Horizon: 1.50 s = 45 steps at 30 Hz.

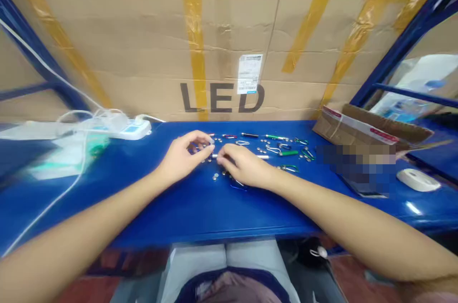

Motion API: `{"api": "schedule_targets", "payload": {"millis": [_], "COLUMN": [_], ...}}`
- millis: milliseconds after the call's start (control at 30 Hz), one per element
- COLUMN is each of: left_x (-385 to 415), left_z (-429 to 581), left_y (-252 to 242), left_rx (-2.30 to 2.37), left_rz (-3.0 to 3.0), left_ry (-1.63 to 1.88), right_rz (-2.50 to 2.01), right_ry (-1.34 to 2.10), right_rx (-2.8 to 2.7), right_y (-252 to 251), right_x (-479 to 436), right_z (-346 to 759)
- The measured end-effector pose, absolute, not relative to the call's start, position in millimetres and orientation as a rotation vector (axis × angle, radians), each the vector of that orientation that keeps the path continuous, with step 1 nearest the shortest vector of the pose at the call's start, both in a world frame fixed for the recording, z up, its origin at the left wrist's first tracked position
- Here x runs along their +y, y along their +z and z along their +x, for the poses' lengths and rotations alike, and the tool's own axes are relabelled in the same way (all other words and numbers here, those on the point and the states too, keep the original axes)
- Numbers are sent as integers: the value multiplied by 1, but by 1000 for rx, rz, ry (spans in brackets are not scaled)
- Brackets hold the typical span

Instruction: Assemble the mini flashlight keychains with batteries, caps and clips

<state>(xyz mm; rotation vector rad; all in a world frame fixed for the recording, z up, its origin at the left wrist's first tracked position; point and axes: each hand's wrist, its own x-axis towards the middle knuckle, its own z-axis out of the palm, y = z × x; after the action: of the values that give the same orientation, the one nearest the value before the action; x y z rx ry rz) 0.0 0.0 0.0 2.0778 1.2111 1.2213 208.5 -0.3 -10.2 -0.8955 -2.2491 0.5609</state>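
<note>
My left hand (pixel 182 156) is at the middle of the blue table, thumb and forefinger pinched on something too small and blurred to name. Close beside it, my right hand (pixel 246 163) has its fingers curled together, and what they hold is hidden. A silver tube (pixel 264 157) shows past the back of my right hand. Below that hand lies a blue carabiner (pixel 239 185), partly covered. Small round silver pieces (pixel 215 176) like button cells are scattered around. To the right lie a green tube (pixel 288 153) and a green carabiner (pixel 289 168). Behind are a black tube (pixel 249 135) and a silver-and-green one (pixel 275 137).
An open cardboard box (pixel 354 126) stands at the right, near a white computer mouse (pixel 418 180). A white power strip (pixel 134 129) with cables lies at the left. A big taped carton (pixel 143 55) marked LED forms the back wall. Blue metal posts (pixel 404 31) flank the table.
</note>
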Motion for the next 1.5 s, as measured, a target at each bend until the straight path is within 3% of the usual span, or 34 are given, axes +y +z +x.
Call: {"api": "schedule_targets", "payload": {"millis": [200,400,700,1133,1500], "left_x": [-1,-6,1,-3,0], "left_z": [3,8,25,22,21], "left_y": [-3,-2,20,0,-2], "left_rx": [1122,1113,1308,1203,1065], "left_rz": [2040,2020,2006,1948,1820], "left_ry": [1193,1171,1137,1099,1078], "right_rz": [-1013,-893,-776,-757,-745], "right_ry": [1610,1922,1878,1893,1497], "right_rx": [-1421,-926,-878,-1022,-1340], "right_y": [3,7,15,10,0], "right_x": [3,9,18,12,5], "right_z": [204,206,216,216,210]}}
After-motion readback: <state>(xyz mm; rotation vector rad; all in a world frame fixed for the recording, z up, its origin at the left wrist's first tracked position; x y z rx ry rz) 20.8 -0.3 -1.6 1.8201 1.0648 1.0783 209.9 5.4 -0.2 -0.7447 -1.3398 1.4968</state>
